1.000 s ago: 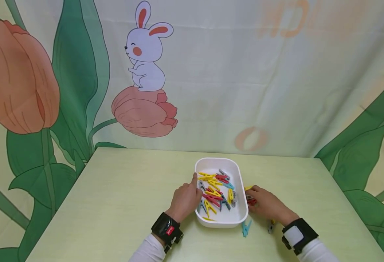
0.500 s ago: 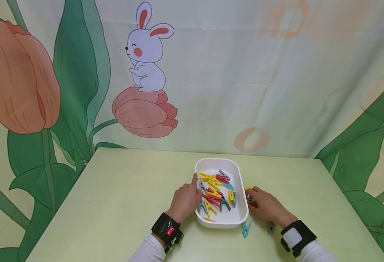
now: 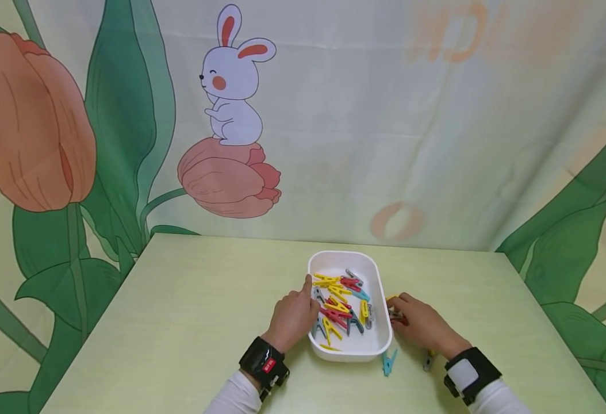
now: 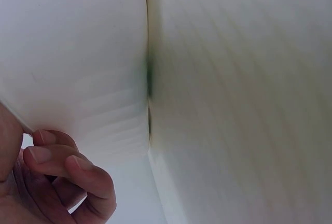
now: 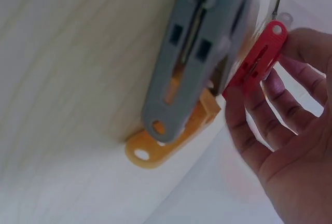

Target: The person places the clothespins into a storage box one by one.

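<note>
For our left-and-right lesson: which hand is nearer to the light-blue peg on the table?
Right. The right hand is close by, beyond the light-blue peg and to its right; the left hand is farther, at the white tray's left rim.

The counter, pale yellow-green with a faint grain, spreads beneath the left hand and the right hand. Beyond both, a pale, softly creased cloth hangs behind its far edge. Ahead of the left hand and off to its left, a printed white rabbit (drawn in side view) sits on a pink tulip lying sideways. Farther left of that hand, a large orange tulip stands upright beside a tall green leaf. Ahead of the right hand is a faint orange ring, with blurry orange lettering higher up; well to its right, broad green leaves spread.
</note>
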`<move>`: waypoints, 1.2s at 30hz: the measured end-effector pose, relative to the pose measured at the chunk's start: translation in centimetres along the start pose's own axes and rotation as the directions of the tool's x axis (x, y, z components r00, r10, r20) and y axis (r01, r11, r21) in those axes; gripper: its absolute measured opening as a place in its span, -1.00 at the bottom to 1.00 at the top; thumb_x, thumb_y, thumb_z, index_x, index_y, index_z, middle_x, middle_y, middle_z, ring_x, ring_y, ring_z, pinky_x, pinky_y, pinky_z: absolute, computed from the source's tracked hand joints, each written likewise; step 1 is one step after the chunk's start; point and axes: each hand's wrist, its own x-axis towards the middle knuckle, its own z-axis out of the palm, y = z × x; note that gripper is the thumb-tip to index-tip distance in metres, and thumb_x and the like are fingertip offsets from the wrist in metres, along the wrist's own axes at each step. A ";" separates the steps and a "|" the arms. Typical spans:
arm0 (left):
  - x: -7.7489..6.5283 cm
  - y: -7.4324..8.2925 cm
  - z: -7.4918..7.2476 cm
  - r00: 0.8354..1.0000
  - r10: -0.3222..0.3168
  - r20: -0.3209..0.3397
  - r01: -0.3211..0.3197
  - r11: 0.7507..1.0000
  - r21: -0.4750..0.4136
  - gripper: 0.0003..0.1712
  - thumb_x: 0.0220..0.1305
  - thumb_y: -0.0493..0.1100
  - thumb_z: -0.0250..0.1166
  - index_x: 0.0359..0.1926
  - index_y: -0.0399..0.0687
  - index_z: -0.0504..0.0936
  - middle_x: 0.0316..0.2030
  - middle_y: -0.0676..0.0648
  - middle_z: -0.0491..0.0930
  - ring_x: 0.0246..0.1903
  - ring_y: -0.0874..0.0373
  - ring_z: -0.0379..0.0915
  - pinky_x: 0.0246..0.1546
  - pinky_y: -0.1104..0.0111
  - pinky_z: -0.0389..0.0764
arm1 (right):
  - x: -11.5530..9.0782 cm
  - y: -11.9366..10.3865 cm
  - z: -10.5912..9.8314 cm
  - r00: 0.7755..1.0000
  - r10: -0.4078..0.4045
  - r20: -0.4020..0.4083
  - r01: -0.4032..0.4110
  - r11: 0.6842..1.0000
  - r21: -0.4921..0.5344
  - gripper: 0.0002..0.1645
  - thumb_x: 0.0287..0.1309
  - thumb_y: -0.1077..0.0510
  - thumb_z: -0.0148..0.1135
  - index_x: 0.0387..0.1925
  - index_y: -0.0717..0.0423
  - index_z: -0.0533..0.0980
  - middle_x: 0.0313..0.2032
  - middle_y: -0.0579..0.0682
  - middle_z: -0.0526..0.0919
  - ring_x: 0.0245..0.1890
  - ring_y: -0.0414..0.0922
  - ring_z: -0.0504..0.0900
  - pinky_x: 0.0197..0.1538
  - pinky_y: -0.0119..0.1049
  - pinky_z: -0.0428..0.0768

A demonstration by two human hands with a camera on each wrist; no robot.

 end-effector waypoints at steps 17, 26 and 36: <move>-0.2 0.0 0.0 1.000 0.006 0.006 -0.006 1.000 -0.010 -0.26 0.37 -0.09 0.13 0.48 -0.26 0.16 -0.67 -0.02 0.39 -0.69 0.13 0.28 -0.64 0.36 0.19 | -0.8 -0.5 -2.7 0.994 -0.046 -0.096 0.043 0.998 -0.042 -0.84 0.12 0.21 0.38 -0.23 0.01 0.62 -0.28 -0.14 0.57 -0.35 -0.20 0.49 -0.24 -0.31 0.56; -0.1 -0.3 -0.1 1.000 0.008 -0.003 -0.008 1.000 0.024 -0.26 0.37 -0.08 0.14 0.47 -0.26 0.18 -0.67 -0.02 0.38 -0.68 0.13 0.28 -0.64 0.35 0.19 | -0.7 -1.4 -5.6 0.979 -0.128 -0.158 0.109 0.987 -0.120 -0.82 0.10 0.23 0.39 -0.22 0.06 0.63 -0.37 -0.14 0.59 -0.37 -0.17 0.53 -0.25 -0.30 0.57; -0.2 0.0 -0.1 1.000 0.022 -0.002 -0.022 1.000 -0.003 -0.27 0.37 -0.10 0.14 0.46 -0.29 0.18 -0.69 -0.02 0.36 -0.70 0.14 0.26 -0.65 0.36 0.18 | 0.0 -2.9 -8.8 0.962 -0.182 -0.202 0.150 0.975 -0.161 -0.82 0.10 0.26 0.38 -0.22 0.05 0.63 -0.36 -0.13 0.61 -0.37 -0.14 0.55 -0.25 -0.29 0.59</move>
